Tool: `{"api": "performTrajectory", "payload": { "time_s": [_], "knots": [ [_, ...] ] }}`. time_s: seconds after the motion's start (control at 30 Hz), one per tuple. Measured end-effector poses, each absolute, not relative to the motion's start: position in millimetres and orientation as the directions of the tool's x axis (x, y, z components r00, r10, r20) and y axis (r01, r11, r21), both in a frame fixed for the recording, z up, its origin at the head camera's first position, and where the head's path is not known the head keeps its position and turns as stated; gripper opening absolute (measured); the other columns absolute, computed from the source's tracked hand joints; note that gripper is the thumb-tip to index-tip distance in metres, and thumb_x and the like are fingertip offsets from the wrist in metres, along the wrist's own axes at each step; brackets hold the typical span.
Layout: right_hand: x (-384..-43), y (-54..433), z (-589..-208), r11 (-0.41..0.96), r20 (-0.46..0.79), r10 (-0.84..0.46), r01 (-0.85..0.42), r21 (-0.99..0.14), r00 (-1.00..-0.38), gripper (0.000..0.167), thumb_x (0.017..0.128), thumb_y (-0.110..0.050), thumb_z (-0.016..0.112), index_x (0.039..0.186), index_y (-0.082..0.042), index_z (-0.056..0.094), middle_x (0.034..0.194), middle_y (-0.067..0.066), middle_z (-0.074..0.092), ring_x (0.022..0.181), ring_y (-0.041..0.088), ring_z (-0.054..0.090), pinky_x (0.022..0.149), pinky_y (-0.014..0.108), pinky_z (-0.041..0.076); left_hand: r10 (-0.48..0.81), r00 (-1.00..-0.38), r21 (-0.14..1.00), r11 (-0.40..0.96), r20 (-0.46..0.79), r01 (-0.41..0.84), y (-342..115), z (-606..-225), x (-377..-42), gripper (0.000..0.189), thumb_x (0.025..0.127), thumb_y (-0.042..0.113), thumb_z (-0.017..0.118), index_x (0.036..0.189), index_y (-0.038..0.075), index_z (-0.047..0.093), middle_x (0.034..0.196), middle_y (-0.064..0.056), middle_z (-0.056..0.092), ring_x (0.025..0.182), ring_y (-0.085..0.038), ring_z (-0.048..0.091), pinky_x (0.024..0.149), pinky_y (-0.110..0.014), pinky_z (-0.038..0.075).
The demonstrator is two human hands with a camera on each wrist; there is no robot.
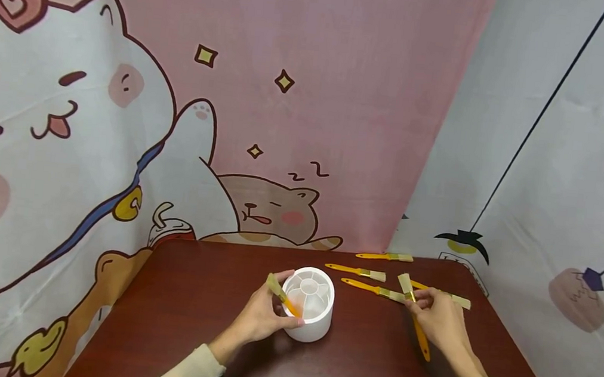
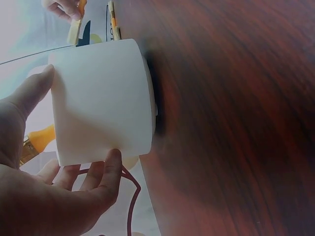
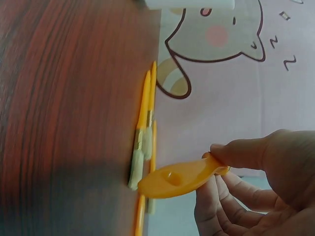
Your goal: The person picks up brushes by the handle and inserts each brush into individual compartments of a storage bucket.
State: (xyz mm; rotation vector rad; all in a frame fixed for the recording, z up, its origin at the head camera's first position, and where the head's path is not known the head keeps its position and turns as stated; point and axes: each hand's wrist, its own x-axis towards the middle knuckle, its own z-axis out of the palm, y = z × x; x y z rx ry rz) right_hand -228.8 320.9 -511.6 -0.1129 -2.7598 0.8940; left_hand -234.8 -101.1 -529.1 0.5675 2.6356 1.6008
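My left hand (image 1: 257,317) grips a white round divided holder (image 1: 315,331) by its side, thumb at the near rim and fingers around the left. A paintbrush (image 1: 283,295) leans in the holder, bristles up and outward over the left rim, its orange handle inside. In the left wrist view the white wall (image 2: 103,98) of the holder lies between thumb and fingers. My right hand (image 1: 440,321) pinches a second paintbrush near its metal band, pale bristles (image 1: 405,283) up and orange handle (image 1: 421,341) pointing down. That handle (image 3: 177,181) points toward the table in the right wrist view.
Several more paintbrushes lie on the dark red-brown table (image 1: 207,288): one at the back edge (image 1: 374,256), two before it (image 1: 346,269) (image 1: 362,286), and one partly behind my right hand (image 1: 459,300). A cartoon-printed cloth (image 1: 361,128) hangs behind the table.
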Motion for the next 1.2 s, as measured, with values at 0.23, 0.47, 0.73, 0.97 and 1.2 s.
{"api": "performTrajectory", "payload": {
  "time_s": [0.23,0.47,0.73,0.97,1.2],
  "knots": [
    [-223.6,308.4,-505.5,0.812,0.252,0.106,-0.062,-0.580,-0.962,0.032,0.102,-0.023,0.091,0.119,0.003,0.080,0.094,0.009,0.084,0.079,0.019,0.077,0.063,0.028,0.054,0.306,-0.935,0.856,0.421,0.179,0.302,-101.7,-530.4,-235.6,0.111,0.082,0.024,0.109,0.175,0.015,0.049,0.146,-0.017,0.070,0.093,-0.021,0.068,0.079,-0.024,0.057],
    [-220.6,299.2,-496.8,0.803,0.274,0.087,-0.096,-0.588,-0.958,0.031,0.100,-0.019,0.093,0.119,0.002,0.082,0.093,0.008,0.084,0.078,0.016,0.076,0.064,0.027,0.055,0.305,-0.936,0.853,0.427,0.177,0.300,-102.0,-531.3,-236.3,0.111,0.082,0.024,0.109,0.175,0.016,0.048,0.149,-0.017,0.069,0.093,-0.019,0.067,0.079,-0.024,0.057],
    [-218.0,293.0,-490.6,0.809,0.288,0.069,-0.115,-0.576,-0.955,0.027,0.099,-0.018,0.093,0.117,-0.001,0.082,0.095,0.007,0.084,0.081,0.017,0.075,0.067,0.027,0.055,0.314,-0.935,0.858,0.423,0.163,0.292,-101.0,-528.0,-236.4,0.110,0.084,0.023,0.108,0.175,0.016,0.048,0.149,-0.017,0.069,0.092,-0.017,0.065,0.079,-0.024,0.057],
    [-215.8,283.0,-483.2,0.805,0.276,0.064,-0.114,-0.583,-0.959,0.026,0.099,-0.019,0.093,0.115,-0.003,0.081,0.096,0.006,0.084,0.083,0.016,0.075,0.070,0.026,0.056,0.319,-0.933,0.861,0.414,0.166,0.295,-101.9,-528.0,-236.7,0.111,0.083,0.023,0.108,0.175,0.015,0.048,0.144,-0.016,0.070,0.091,-0.017,0.065,0.079,-0.024,0.057],
    [-215.1,273.0,-474.8,0.795,0.281,0.038,-0.141,-0.590,-0.959,0.029,0.098,-0.023,0.096,0.113,-0.003,0.081,0.096,0.005,0.084,0.082,0.013,0.074,0.070,0.024,0.056,0.318,-0.932,0.860,0.413,0.171,0.299,-102.4,-529.1,-237.9,0.110,0.083,0.024,0.108,0.175,0.016,0.049,0.146,-0.016,0.071,0.092,-0.017,0.064,0.080,-0.024,0.056]
  ]
}}
